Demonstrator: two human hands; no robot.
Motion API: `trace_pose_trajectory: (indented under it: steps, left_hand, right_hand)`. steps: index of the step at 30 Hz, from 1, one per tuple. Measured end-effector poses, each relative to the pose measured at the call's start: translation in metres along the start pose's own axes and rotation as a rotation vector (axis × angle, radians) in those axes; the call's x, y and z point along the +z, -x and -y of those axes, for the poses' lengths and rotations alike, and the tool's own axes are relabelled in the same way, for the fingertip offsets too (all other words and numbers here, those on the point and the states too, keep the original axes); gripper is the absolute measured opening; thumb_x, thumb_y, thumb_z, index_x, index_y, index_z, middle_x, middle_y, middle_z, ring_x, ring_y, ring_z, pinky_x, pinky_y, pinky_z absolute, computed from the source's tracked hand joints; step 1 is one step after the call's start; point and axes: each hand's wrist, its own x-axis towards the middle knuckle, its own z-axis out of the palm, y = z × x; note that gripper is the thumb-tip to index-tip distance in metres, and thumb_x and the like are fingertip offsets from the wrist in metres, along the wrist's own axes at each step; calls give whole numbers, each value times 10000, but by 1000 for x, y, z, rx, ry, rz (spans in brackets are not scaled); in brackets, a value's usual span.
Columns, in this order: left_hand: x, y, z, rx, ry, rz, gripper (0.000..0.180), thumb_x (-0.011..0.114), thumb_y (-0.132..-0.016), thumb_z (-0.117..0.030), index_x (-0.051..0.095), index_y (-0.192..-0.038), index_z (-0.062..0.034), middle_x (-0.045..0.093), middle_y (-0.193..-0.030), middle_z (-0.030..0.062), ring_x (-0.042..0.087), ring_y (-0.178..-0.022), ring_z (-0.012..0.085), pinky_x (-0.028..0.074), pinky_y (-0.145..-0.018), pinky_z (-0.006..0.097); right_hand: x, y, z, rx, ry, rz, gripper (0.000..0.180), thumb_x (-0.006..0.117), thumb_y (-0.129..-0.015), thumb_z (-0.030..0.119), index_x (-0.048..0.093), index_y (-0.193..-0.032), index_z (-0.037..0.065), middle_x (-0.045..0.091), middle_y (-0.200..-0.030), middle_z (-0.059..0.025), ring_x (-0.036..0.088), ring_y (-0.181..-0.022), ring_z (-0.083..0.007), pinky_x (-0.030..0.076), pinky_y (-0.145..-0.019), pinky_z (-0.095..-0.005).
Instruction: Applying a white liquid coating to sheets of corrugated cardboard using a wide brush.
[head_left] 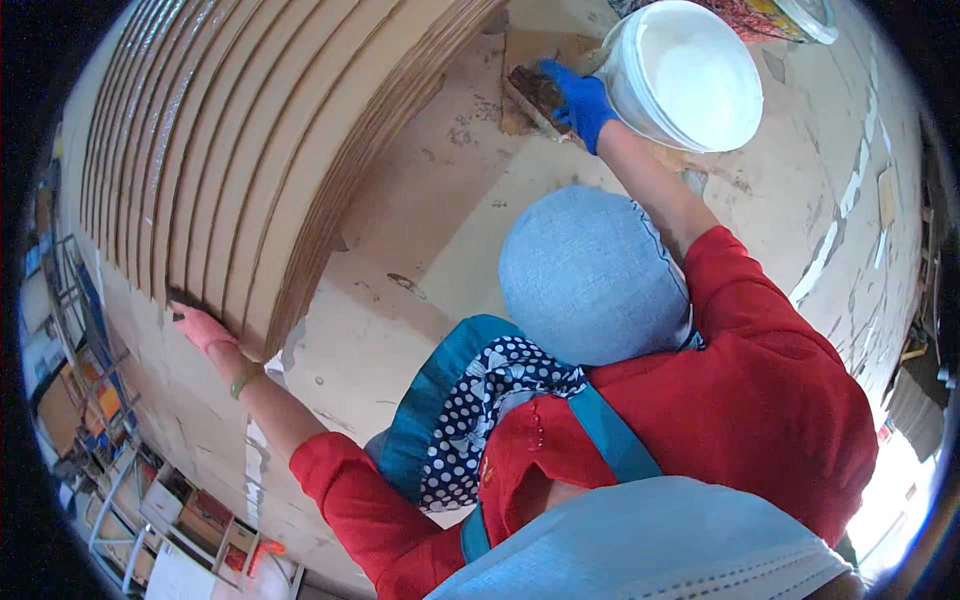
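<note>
My left hand [205, 328], in pink with a greenish bangle at the wrist, is at the near edge of a fanned stack of brown cardboard sheets [290, 150]. Its fingers bend against one sheet's edge, and something dark shows at the fingertips. On the far side, my right hand [585, 105] wears a blue glove and is closed on a dark, bristly brush [538, 92] with a pale wooden edge. The brush rests on a stained piece of cardboard [515, 120]. Right beside the glove stands a white bucket [625, 85] with whitish contents.
A second container [805, 18] stands at the far right edge. The work surface [400, 250] is stained, with peeling whitish strips along the right. Metal frames [130, 500] and assorted goods are at the lower left. My knees, one under blue denim [590, 270], are near the middle.
</note>
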Motion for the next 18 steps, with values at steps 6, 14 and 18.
trace_pose_trajectory:
  steps: [6, 14, 18]
  left_hand:
    - [-12, 41, -48, -102, 177, -32, 719, 399, -914, -540, 438, -1267, 85, 524, -1224, 292, 532, -1099, 399, 410, -951, 453]
    - [-41, 53, -65, -210, 267, 9, 726, 431, -897, -557, 469, -1248, 77, 520, -1230, 297, 530, -1110, 397, 412, -957, 467]
    - [-39, 79, -90, -182, 323, -15, 721, 443, -895, -555, 486, -1232, 82, 550, -1188, 294, 549, -1077, 401, 430, -936, 466]
  right_hand:
    - [-12, 79, 40, -394, 437, 140, 295, 570, -905, 292, 666, -1038, 48, 604, -802, -17, 476, -498, -58, 379, -427, -208]
    - [-126, 121, 150, -1034, 385, -146, 209, 550, -858, 83, 656, -1022, 9, 624, -738, -47, 562, -571, -118, 456, -508, -229]
    - [-171, 67, 131, -570, 279, -318, 169, 594, -887, 169, 663, -906, 16, 577, -593, -44, 486, -407, -91, 390, -360, -211]
